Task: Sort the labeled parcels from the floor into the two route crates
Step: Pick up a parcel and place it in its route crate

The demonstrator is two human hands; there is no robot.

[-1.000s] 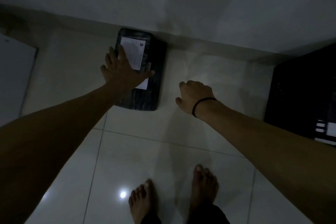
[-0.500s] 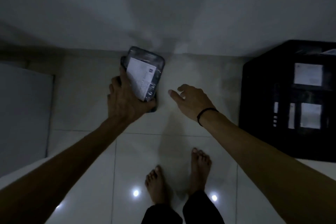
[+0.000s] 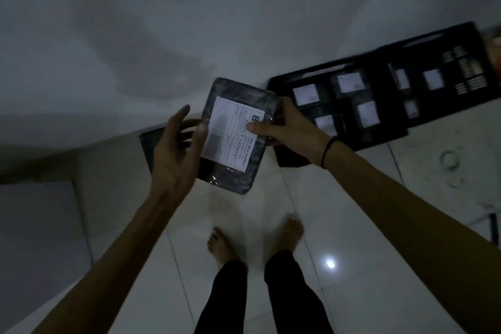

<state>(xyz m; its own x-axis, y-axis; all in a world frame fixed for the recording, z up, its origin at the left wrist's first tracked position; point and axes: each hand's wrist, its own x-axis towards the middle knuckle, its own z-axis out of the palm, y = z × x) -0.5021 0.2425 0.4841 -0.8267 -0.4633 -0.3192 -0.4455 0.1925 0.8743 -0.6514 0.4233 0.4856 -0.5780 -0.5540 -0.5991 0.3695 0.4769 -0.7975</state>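
Note:
A flat dark parcel (image 3: pixel 233 180) wrapped in plastic, with a white label showing a large "B", is held up above the floor. My left hand (image 3: pixel 173 160) holds its left edge, thumb on the label's side, index finger stretched upward. My right hand (image 3: pixel 290 127) grips the right edge with the thumb pressed on the label. Two black route crates stand side by side at the right: the nearer crate (image 3: pixel 352 141) and the farther crate (image 3: pixel 439 36), each holding several labeled parcels (image 3: pixel 306 95).
Another dark parcel (image 3: pixel 149 144) lies on the floor by the wall, partly hidden behind my left hand. My bare feet (image 3: pixel 225 244) stand on glossy white tiles. A grey panel (image 3: pixel 35 225) fills the lower left. The room is dim.
The parcel was lifted off the floor by my left hand and brought up to the right. My right hand has taken hold of its right edge. The view swung toward the crates.

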